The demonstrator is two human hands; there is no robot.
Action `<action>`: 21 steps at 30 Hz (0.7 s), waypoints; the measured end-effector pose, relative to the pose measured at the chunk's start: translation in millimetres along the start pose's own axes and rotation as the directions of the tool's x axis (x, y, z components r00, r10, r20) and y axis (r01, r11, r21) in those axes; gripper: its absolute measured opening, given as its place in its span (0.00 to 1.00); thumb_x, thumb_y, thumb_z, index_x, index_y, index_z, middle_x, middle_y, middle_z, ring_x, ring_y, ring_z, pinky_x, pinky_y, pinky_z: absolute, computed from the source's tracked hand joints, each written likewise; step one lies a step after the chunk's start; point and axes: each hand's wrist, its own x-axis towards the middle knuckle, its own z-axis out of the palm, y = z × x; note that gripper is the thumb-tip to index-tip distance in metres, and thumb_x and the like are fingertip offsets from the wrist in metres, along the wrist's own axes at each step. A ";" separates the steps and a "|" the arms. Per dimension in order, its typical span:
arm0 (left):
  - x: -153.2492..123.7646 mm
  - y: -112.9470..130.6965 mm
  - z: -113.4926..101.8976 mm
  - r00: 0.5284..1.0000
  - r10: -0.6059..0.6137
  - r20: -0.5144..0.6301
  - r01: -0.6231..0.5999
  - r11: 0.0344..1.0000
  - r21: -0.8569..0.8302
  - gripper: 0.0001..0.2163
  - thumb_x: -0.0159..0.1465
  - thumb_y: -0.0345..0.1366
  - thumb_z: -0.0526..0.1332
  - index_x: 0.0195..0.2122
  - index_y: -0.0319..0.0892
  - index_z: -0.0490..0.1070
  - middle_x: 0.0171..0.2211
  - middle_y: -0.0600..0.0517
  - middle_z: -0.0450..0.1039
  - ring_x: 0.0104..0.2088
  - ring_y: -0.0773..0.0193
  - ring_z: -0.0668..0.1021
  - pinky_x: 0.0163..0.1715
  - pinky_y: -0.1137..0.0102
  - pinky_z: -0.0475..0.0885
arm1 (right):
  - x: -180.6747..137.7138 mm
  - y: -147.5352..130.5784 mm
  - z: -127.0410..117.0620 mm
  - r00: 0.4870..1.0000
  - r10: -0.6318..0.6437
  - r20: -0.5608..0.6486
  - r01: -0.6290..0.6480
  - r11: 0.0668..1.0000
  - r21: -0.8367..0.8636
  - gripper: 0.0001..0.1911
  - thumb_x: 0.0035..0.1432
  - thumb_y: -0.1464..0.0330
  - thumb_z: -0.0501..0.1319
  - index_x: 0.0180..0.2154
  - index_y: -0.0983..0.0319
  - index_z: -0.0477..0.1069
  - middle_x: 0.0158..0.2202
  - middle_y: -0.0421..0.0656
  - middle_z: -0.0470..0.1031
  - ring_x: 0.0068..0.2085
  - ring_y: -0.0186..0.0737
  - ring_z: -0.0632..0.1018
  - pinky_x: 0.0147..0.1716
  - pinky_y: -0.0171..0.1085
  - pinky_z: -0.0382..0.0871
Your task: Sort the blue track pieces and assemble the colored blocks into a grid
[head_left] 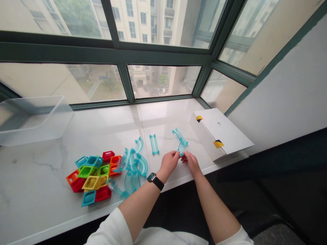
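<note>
Between my two hands is a translucent blue track piece [182,147], apparently of a marble run. My left hand [169,162] pinches its near end, and my right hand [191,163] has its fingers closed on the same end from the other side. A second blue track piece [176,133] meets its far end; whether the two are joined I cannot tell. To the left, a straight blue track piece [154,144] lies alone on the white countertop [163,117]. More curved and straight blue pieces [133,166] form a loose pile beside my left forearm.
Left of the blue pile lie several red, yellow, green and blue hollow blocks [95,182]. A clear plastic bin [33,134] stands at the far left. On the right is a white box [222,132] with yellow-black stickers. Windows [163,81] line the back; the counter's front edge runs below my wrists.
</note>
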 end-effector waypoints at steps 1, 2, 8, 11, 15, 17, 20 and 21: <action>-1.7 0.7 -0.3 1.000 0.004 0.000 -0.004 1.000 0.008 0.21 0.72 0.48 0.54 0.28 0.43 0.76 0.27 0.51 0.78 0.30 0.61 0.77 0.33 0.68 0.66 | 0.2 0.8 1.0 1.000 0.014 -0.015 -0.014 1.000 -0.014 0.23 0.63 0.46 0.58 0.30 0.59 0.74 0.29 0.43 0.76 0.31 0.43 0.76 0.32 0.39 0.71; -3.6 1.2 -0.5 1.000 0.009 0.003 -0.010 1.000 0.019 0.21 0.72 0.49 0.54 0.28 0.43 0.76 0.26 0.52 0.77 0.30 0.61 0.76 0.32 0.69 0.65 | 0.1 1.6 1.9 0.999 0.025 -0.027 -0.026 0.999 -0.045 0.23 0.62 0.46 0.59 0.29 0.59 0.73 0.27 0.42 0.75 0.30 0.42 0.75 0.31 0.38 0.70; -18.6 -3.8 0.0 0.988 0.150 0.039 -0.154 0.976 0.156 0.21 0.75 0.49 0.51 0.31 0.44 0.75 0.30 0.51 0.77 0.33 0.60 0.76 0.34 0.68 0.65 | -3.9 -0.4 -1.5 0.997 -0.009 -0.078 -0.007 0.979 -0.203 0.21 0.61 0.50 0.60 0.25 0.58 0.70 0.20 0.37 0.69 0.26 0.40 0.71 0.29 0.37 0.65; -29.4 -13.9 1.8 0.959 0.283 0.000 -0.274 0.928 0.252 0.13 0.74 0.44 0.55 0.41 0.45 0.76 0.40 0.48 0.79 0.43 0.56 0.77 0.46 0.63 0.69 | 1.4 -8.6 -10.4 0.986 -0.092 -0.139 0.052 0.961 -0.270 0.22 0.61 0.49 0.61 0.25 0.57 0.70 0.22 0.39 0.72 0.28 0.41 0.72 0.32 0.38 0.66; -41.9 -27.8 5.7 0.906 0.422 0.024 -0.397 0.831 0.390 0.08 0.69 0.37 0.61 0.47 0.46 0.75 0.49 0.45 0.75 0.53 0.51 0.74 0.57 0.54 0.68 | 26.5 -18.8 -27.5 0.952 -0.198 -0.235 0.096 0.918 -0.385 0.23 0.60 0.45 0.62 0.29 0.58 0.75 0.27 0.43 0.80 0.31 0.45 0.76 0.34 0.39 0.68; -44.3 -31.3 7.1 0.885 0.460 0.072 -0.444 0.785 0.432 0.07 0.68 0.36 0.63 0.46 0.46 0.75 0.51 0.45 0.74 0.54 0.50 0.73 0.59 0.53 0.67 | 45.0 -19.6 -35.8 0.932 -0.248 -0.266 0.107 0.886 -0.451 0.23 0.60 0.46 0.62 0.30 0.58 0.78 0.30 0.45 0.82 0.33 0.47 0.77 0.36 0.40 0.68; -43.6 -32.3 8.0 0.881 0.466 0.083 -0.450 0.771 0.451 0.06 0.67 0.35 0.63 0.45 0.46 0.75 0.51 0.45 0.73 0.53 0.51 0.73 0.59 0.53 0.68 | 72.2 -15.7 -44.4 0.920 -0.306 -0.245 0.124 0.820 -0.558 0.21 0.61 0.49 0.61 0.31 0.58 0.79 0.31 0.46 0.83 0.34 0.47 0.79 0.37 0.40 0.68; -42.9 -32.1 8.0 0.882 0.465 0.081 -0.448 0.771 0.452 0.06 0.67 0.35 0.63 0.45 0.46 0.75 0.50 0.45 0.73 0.53 0.51 0.73 0.59 0.53 0.68 | 79.7 -14.0 -45.7 0.924 -0.314 -0.221 0.131 0.799 -0.587 0.20 0.61 0.50 0.61 0.31 0.58 0.80 0.31 0.46 0.83 0.34 0.47 0.79 0.37 0.40 0.68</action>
